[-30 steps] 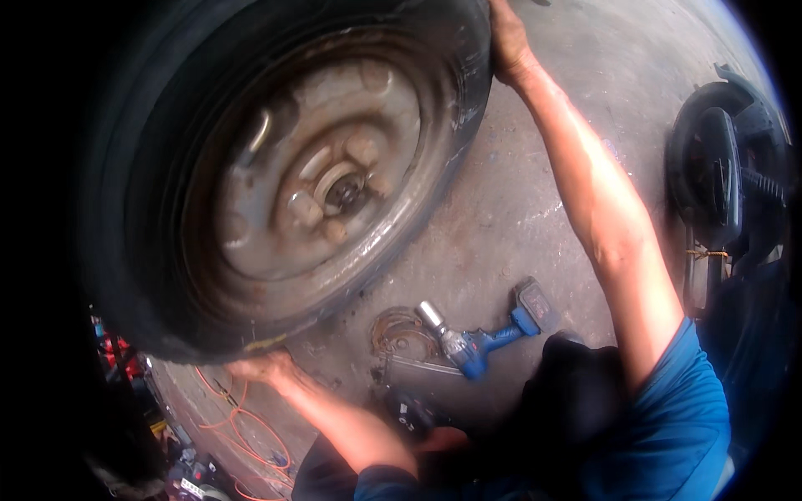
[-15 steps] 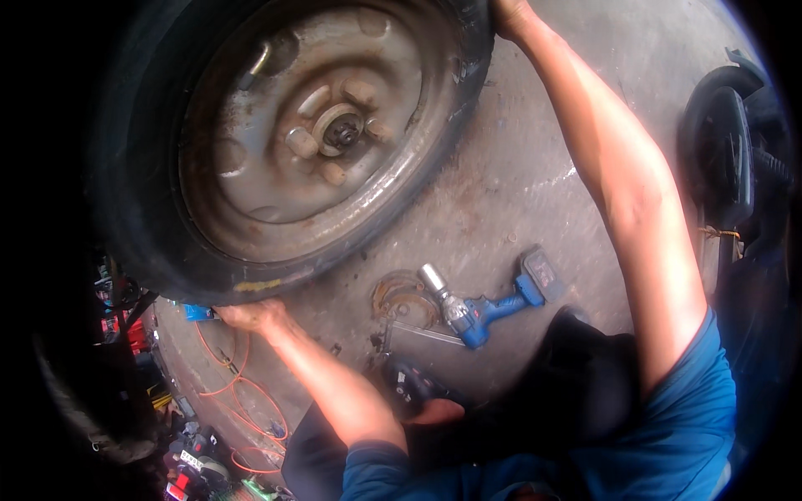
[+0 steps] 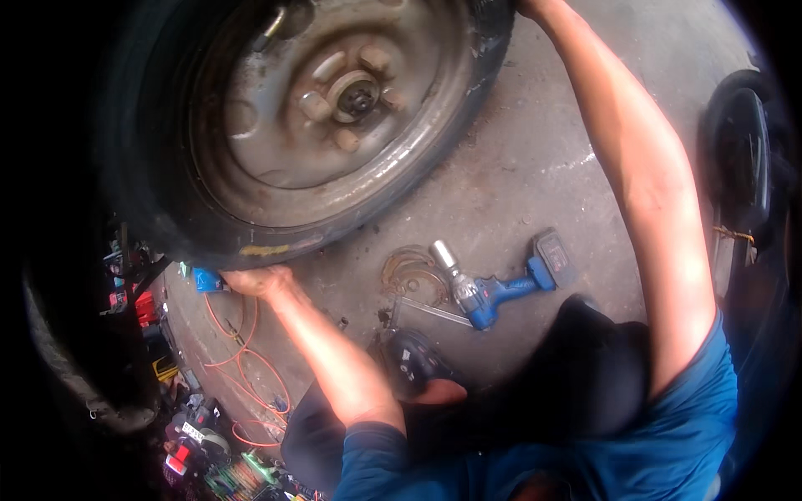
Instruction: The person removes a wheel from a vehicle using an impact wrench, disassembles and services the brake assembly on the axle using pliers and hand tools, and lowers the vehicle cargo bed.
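A car wheel [image 3: 271, 149], with a rusty steel rim and a black tyre [image 3: 342, 237], fills the upper left, tilted, its hub and several lugs facing me. My left hand [image 3: 261, 280] grips the tyre's lower edge from below, its fingertips hidden under the rubber. At the tyre's upper right edge is my right hand [image 3: 535, 7], closed around it; the picture's top and the tyre hide most of its fingers. On the floor below the wheel lies a blue cordless impact wrench [image 3: 501, 290] with a silver socket.
A rusty curved part [image 3: 403, 269] and a thin metal bar [image 3: 434, 312] lie beside the wrench. Orange hose [image 3: 242, 367] loops over the floor at left, near a blue box [image 3: 207, 280] and piled tools [image 3: 200, 434]. Another dark wheel [image 3: 739, 150] stands at right.
The whole view has shifted, so wheel, hands and floor items sit slightly higher and further right. The wheel has moved up a little more than the floor items. Both hands keep their hold.
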A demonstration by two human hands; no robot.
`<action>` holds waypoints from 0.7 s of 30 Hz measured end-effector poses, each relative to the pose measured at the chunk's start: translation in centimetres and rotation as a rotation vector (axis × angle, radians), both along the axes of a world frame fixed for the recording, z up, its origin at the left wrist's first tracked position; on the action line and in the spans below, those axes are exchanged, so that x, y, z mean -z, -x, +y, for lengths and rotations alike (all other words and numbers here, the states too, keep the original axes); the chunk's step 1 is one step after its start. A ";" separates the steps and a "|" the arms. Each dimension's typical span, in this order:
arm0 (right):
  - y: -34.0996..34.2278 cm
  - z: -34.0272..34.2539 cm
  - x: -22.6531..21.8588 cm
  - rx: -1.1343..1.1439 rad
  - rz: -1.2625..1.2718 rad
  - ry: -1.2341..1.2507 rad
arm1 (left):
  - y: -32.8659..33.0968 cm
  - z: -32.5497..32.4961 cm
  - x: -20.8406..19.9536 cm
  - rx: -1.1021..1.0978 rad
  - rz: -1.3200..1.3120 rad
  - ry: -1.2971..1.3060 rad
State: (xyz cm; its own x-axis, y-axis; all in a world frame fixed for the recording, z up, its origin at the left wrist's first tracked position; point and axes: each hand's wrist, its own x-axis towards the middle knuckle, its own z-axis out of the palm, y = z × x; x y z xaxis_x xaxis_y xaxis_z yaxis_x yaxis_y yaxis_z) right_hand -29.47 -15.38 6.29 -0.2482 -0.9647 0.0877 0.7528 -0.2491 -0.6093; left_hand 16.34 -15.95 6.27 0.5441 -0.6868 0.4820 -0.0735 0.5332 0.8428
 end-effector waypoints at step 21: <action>0.2 -3.2 3.6 0.399 0.250 0.103 | -0.7 1.2 -1.2 0.209 0.123 -0.132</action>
State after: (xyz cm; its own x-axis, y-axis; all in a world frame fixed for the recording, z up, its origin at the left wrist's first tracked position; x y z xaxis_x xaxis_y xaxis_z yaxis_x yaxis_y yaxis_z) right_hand -29.67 -18.53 2.72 -0.5565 -0.7815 0.2821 0.4192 -0.5573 -0.7167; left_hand 17.07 -14.72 7.50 0.4334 -0.8425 0.3201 0.1338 0.4113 0.9016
